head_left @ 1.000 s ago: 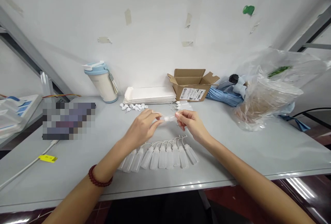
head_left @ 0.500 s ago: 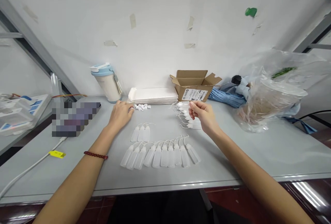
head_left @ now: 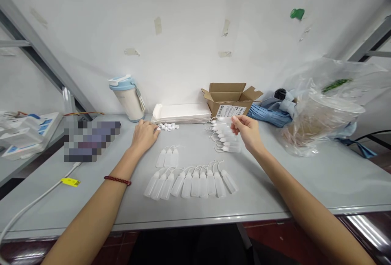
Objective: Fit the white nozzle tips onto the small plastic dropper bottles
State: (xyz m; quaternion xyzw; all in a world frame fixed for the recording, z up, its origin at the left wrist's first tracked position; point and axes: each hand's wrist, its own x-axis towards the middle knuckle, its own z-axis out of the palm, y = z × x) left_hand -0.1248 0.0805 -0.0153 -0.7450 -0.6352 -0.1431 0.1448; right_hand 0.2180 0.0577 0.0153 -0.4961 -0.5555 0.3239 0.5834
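Note:
At the left end of a small pile of white caps [head_left: 170, 126], my left hand [head_left: 144, 135] is closed, a white cap [head_left: 158, 129] at its fingertips. My right hand [head_left: 248, 133] pinches the base of a translucent squeeze bottle [head_left: 223, 120] whose thin curved spout points left. Just below it, more such bottles [head_left: 227, 139] lie on their sides in a column. Nearer me is a long row of the same bottles [head_left: 194, 185], spouts pointing away. Three bottles [head_left: 168, 157] form a short row behind its left part.
Along the wall stand a blue-lidded tumbler [head_left: 127, 98], a stack of white envelopes [head_left: 181, 113] and an open cardboard box [head_left: 229, 100]. Blue cloth [head_left: 270, 114] and a plastic-wrapped roll [head_left: 317, 122] sit at right. A white cable [head_left: 39, 196] crosses the left of the table [head_left: 259, 199].
My right hand has shifted slightly right and up, uncovering more of the bottle column. My left hand stays by the caps, and a cap now shows at its fingertips.

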